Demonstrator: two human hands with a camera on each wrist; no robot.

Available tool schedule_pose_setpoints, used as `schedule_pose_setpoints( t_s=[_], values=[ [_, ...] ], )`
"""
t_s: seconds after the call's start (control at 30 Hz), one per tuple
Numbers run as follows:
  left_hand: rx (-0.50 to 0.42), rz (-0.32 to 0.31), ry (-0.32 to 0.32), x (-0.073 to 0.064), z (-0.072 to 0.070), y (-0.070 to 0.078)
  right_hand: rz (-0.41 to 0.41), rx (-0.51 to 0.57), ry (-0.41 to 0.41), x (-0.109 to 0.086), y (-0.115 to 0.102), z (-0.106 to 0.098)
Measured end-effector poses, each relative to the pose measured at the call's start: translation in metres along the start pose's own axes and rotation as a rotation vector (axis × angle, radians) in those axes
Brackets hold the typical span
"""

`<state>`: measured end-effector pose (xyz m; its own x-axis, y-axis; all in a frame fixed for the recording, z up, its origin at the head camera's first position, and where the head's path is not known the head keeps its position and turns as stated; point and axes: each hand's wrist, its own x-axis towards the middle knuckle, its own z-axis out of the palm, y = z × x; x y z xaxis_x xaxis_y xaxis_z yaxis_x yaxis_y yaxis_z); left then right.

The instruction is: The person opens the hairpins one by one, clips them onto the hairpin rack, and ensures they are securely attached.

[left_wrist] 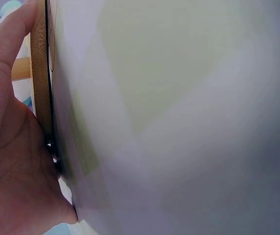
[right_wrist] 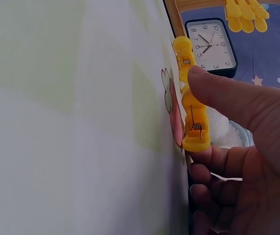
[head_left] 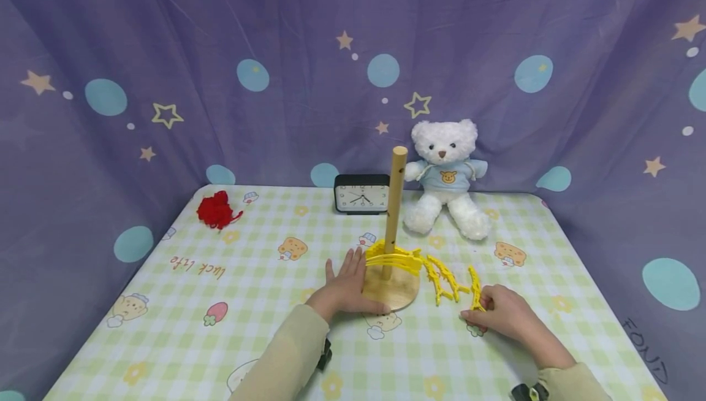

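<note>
A wooden stand has a round base (head_left: 398, 294) and an upright post (head_left: 394, 198). Several yellow plastic pieces (head_left: 394, 260) sit around the post low down, above the base. My left hand (head_left: 346, 290) rests against the left side of the base, fingers straight and thumb along its front edge; the left wrist view shows the palm beside the base's edge (left_wrist: 41, 73). To the right, my right hand (head_left: 504, 312) pinches the near end of a curved yellow spring clip (head_left: 475, 287) between thumb and fingers. Its metal spring shows in the right wrist view, where the clip (right_wrist: 195, 120) lies close to the tablecloth.
Two more yellow clips (head_left: 445, 278) lie between the base and my right hand. Behind the post stand a black-framed clock (head_left: 361, 195) and a white teddy bear (head_left: 447, 174) in a blue top. Red yarn (head_left: 217, 210) lies at the far left of the checked tablecloth (head_left: 265, 290).
</note>
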<state>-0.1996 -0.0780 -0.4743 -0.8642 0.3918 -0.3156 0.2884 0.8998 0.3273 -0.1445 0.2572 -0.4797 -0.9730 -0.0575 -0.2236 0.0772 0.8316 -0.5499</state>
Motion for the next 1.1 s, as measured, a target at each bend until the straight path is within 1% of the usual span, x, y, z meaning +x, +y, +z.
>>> schedule_pose_setpoints(
  t_s=[0.2, 0.3, 0.37, 0.47, 0.63, 0.8, 0.9, 1.1],
  values=[
    [-0.001, -0.007, -0.014, 0.001, 0.001, -0.002, 0.005, 0.027, -0.01, -0.002, 0.003, -0.002],
    [-0.017, -0.006, -0.007, 0.003, 0.002, -0.004, 0.008, 0.041, -0.005, -0.003, 0.003, -0.003],
    [-0.014, -0.01, -0.012, 0.005, 0.004, -0.005, 0.012, 0.051, 0.008, -0.004, 0.002, -0.003],
    [-0.02, -0.011, -0.002, 0.006, 0.006, -0.006, 0.016, 0.063, 0.028, -0.005, 0.002, -0.004],
    [-0.019, -0.017, -0.007, 0.007, 0.006, -0.006, -0.009, 0.073, 0.075, -0.005, 0.004, -0.01],
    [-0.029, -0.007, 0.001, 0.002, 0.002, -0.001, -0.035, 0.099, 0.141, -0.003, 0.005, -0.015],
    [-0.026, -0.009, 0.002, 0.001, 0.002, 0.0, -0.05, 0.122, 0.201, -0.002, 0.003, -0.014],
    [-0.02, -0.023, -0.009, 0.002, 0.003, -0.002, -0.141, 0.192, 0.35, -0.001, -0.007, -0.016]
  ],
)
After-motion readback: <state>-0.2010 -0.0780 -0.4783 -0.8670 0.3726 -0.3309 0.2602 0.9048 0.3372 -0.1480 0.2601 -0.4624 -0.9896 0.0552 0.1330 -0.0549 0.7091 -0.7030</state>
